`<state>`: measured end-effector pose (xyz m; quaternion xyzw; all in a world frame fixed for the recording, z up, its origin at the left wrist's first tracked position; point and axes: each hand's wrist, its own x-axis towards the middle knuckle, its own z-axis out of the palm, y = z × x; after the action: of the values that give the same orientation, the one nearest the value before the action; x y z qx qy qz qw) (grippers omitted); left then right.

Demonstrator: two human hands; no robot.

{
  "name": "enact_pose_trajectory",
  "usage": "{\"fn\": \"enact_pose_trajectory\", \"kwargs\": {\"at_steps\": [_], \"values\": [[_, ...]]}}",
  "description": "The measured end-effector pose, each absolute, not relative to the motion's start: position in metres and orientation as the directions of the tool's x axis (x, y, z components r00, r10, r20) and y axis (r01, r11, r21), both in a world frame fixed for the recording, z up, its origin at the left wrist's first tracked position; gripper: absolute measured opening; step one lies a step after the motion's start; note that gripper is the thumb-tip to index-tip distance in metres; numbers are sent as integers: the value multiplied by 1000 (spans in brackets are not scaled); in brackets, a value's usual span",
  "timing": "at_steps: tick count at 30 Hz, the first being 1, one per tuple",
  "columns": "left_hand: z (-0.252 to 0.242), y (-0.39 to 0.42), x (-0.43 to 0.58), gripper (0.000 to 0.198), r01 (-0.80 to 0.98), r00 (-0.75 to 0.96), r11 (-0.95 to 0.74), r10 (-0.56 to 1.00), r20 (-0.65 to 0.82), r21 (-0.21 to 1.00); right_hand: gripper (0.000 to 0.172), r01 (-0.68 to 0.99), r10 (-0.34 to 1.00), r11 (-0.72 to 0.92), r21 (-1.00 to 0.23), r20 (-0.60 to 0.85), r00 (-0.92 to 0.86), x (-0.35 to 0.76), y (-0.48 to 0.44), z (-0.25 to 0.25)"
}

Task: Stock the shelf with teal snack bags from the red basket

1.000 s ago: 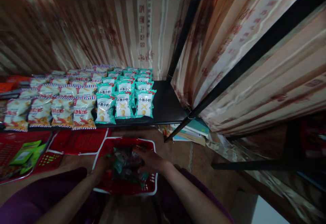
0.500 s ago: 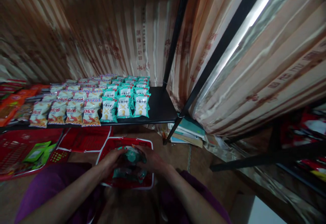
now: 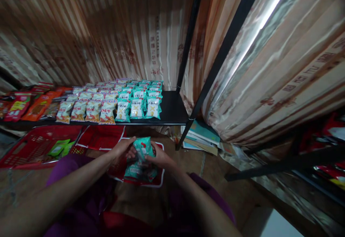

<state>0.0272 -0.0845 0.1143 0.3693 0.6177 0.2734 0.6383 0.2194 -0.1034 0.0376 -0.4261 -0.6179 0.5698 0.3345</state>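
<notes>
Between my two hands is a teal snack bag (image 3: 142, 147), lifted over a red basket (image 3: 159, 183) with a white rim. My left hand (image 3: 126, 149) has its fingers closed at the bag's left side. From the right, my right hand (image 3: 159, 155) grips the same bag, thumb across its front. More teal bags (image 3: 133, 172) lie in the basket beneath. On the black shelf (image 3: 174, 109) ahead, matching teal snack bags (image 3: 153, 108) stand in rows at the right, beside rows of white-and-orange snack bags (image 3: 93, 111).
Orange and pink packets (image 3: 39, 106) fill the shelf's left part. Another red basket (image 3: 35, 140) on the floor holds green packets (image 3: 58, 147). Black shelf posts (image 3: 212, 75) rise at the right, near stacked books (image 3: 202, 134). A pleated curtain (image 3: 121, 28) hangs behind.
The teal bag has been raised and turned so that its printed face shows. Both hands have moved up slightly with it. The camera view has shifted left.
</notes>
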Motion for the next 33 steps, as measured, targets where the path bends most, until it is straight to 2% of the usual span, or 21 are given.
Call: {"fn": "enact_pose_trajectory", "kwargs": {"at_steps": [3, 6, 11, 18, 26, 33], "values": [[124, -88, 27, 51, 98, 67, 483, 869, -490, 870, 66, -74, 902, -115, -991, -73, -426, 223, -107, 42], [129, -91, 28, 50, 77, 69, 399, 912, -404, 914, 65, -161, 895, -182, -970, -95, -436, 226, -111, 52], [127, -88, 28, 47, 67, 39, 327, 943, -330, 943, 55, -172, 892, -146, -974, -55, -448, 228, -116, 66], [132, -82, 23, 29, 111, -94, 208, 976, -198, 972, 58, -144, 918, -141, -979, -75, -388, 224, -113, 63], [139, -65, 30, 30, 165, -142, 97, 987, -74, 981, 62, -300, 929, -157, -941, -38, -369, 227, -110, 62], [156, -55, 36, 32, 141, -112, 67, 992, -51, 988, 65, -390, 924, -205, -898, -46, -379, 222, -107, 74]]}}
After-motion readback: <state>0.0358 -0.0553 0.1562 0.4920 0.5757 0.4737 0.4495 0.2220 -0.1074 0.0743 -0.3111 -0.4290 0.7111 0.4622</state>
